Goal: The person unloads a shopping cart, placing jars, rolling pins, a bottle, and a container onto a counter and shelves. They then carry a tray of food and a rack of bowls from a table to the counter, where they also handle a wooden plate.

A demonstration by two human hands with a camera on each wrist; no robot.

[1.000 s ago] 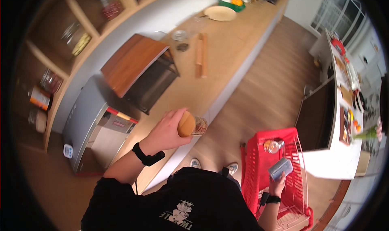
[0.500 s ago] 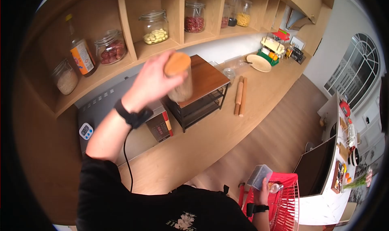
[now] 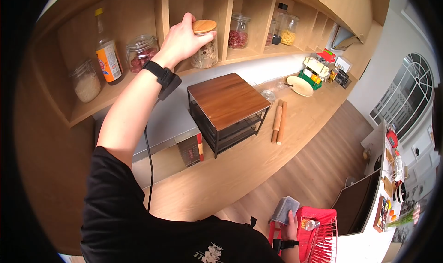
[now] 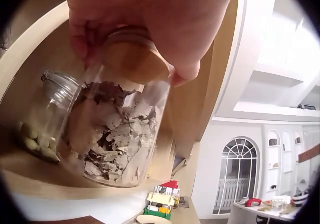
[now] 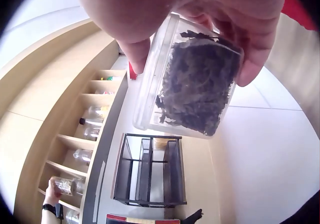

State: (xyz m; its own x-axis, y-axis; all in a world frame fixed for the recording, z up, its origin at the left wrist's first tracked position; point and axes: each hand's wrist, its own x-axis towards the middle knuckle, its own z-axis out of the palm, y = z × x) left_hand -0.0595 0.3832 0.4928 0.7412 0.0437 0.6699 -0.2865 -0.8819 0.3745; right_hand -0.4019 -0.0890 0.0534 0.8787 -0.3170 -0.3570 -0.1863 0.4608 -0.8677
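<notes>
My left hand (image 3: 181,43) grips a clear glass jar (image 3: 205,56) by its round wooden lid (image 3: 204,26). Greyish, crumpled dried flakes (image 4: 122,139) fill much of the jar in the left wrist view. The jar is upright at the front of a wall shelf compartment, beside a clip-top jar (image 4: 47,119) of pale oval pieces. Low on the right, my right hand (image 3: 291,225) holds a clear plastic box (image 3: 284,211) near the red shopping cart (image 3: 319,213). Dark, thin dried pieces (image 5: 197,81) are packed inside the box.
More shelf compartments hold a sauce bottle (image 3: 109,62), a jar of red dates (image 3: 141,54) and several other jars. Below stand a microwave (image 3: 168,124) and a wood-topped rack (image 3: 230,99). Two rolling pins (image 3: 279,122) lie on the counter. A small jar (image 3: 310,224) is in the cart.
My left hand has lifted the jar from over the counter's edge up to the wall shelf. My right hand has moved the box from over the cart to beside it. The head view has tilted upward.
</notes>
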